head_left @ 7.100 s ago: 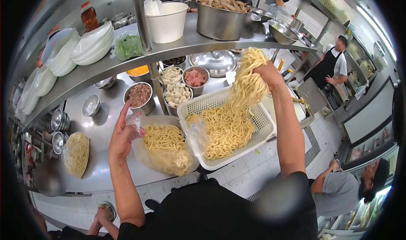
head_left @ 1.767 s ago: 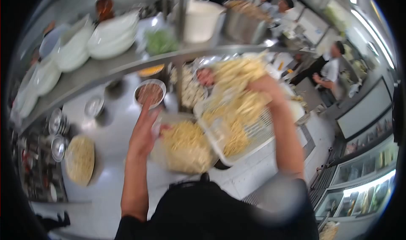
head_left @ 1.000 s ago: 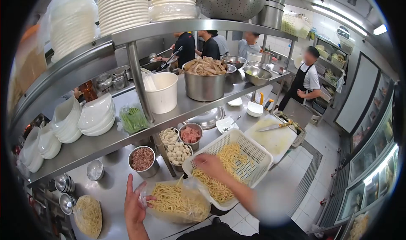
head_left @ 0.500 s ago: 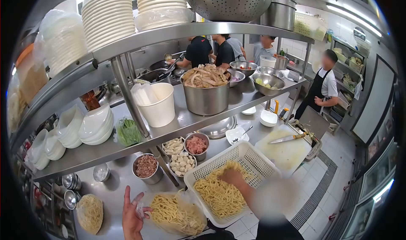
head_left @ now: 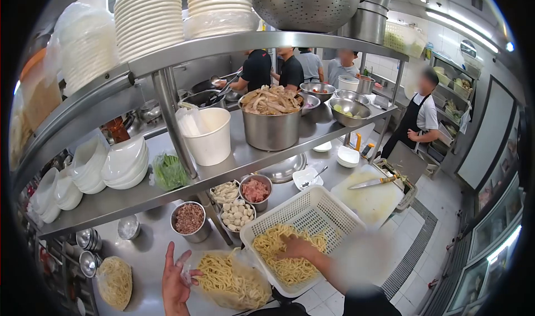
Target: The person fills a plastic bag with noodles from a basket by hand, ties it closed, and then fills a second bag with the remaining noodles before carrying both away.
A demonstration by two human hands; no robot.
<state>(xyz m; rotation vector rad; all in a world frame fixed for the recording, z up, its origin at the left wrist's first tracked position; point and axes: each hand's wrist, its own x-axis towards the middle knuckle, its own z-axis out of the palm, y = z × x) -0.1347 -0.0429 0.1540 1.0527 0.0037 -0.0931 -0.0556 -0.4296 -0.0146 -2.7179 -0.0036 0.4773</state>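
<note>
**Noodles taken by hand, basket and bag side by side**

Worked at a steel counter (head_left: 146, 243) under a loaded shelf. Pinched the mouth of the plastic bag (head_left: 234, 277) at 7 o'clock with the left hand (head_left: 177, 272): thumb and one finger pressed together on the film, the other fingers spread and pointing up. Found the bag lying on the counter, partly filled with yellow strands, touching the white basket (head_left: 329, 204) at 5 o'clock. Reached into that basket with the right hand (head_left: 295, 248), palm down on the loose noodles (head_left: 292, 268). Saw its fingers bent into the strands, but could not tell whether closed on a bunch or only resting there.

Judged as the grabbing step of moving noodles from basket to bag. Needed for a next move: a firm closing on one bunch, a lift clear of the basket rim, and a short carry toward 9 o'clock. Needed too: the bag mouth kept wide by the left pinch, or strands probably lost on the counter.

Searched for brands and writing: nothing readable. Found the label on the brown bottle (head_left: 118, 130) at 10 o'clock too small and blurred.
</note>
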